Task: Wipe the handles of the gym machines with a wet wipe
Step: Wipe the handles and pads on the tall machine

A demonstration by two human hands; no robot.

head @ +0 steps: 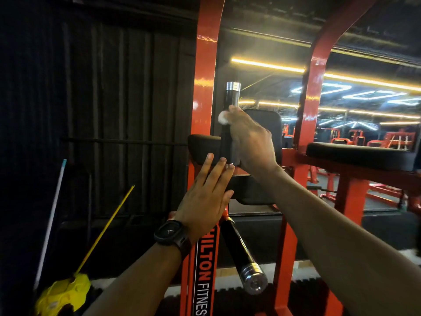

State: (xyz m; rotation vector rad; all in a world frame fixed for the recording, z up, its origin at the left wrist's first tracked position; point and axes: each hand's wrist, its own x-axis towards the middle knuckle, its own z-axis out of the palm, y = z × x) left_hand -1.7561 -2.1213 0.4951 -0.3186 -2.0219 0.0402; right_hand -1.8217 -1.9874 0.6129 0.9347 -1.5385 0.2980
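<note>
An upright black handle [231, 99] with a chrome cap stands on the orange machine frame [205, 71]. My right hand [251, 139] grips this handle around its middle, with a white wet wipe [222, 117] bunched between the fingers and the grip. My left hand [208, 197], a black watch on its wrist, lies with straight fingers against the black arm pad [200, 147] just below the handle. A second black handle [241, 254] with a chrome end slants down toward me under the pad.
A black back pad [271, 124] sits behind my right hand, another arm pad [360, 153] at the right. A yellow mop head [63, 293] and two poles lean at lower left by a dark wall. A mirror behind reflects lights and orange machines.
</note>
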